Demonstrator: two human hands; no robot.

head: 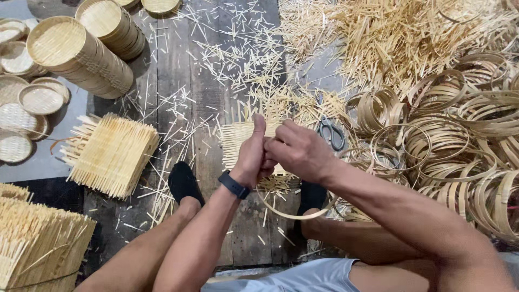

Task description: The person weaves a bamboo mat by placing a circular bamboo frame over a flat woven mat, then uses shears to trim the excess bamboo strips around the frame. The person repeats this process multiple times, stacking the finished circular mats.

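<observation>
Here we pinch a woven bamboo mat (236, 141) and a thin bamboo hoop (292, 213) between both hands over the plank floor (178, 70): left hand (253, 157) closed with thumb raised, right hand (299, 151) curled tight against it. Just beyond lie scissors (331, 133), loose rings (459, 140) to the right, stacked baskets (81, 57) far left.

— What is seen at the left of the frame?

— Stacks of round woven baskets (81, 54) are laid at the upper left, and a pile of square woven mats (111, 154) is placed below them.

— And at the right?

— Many bamboo rings (465, 135) are heaped there. Loose bamboo sticks (400, 38) are spread at the upper right, and scissors (331, 133) are found near the centre on the wooden floor (178, 70).
</observation>
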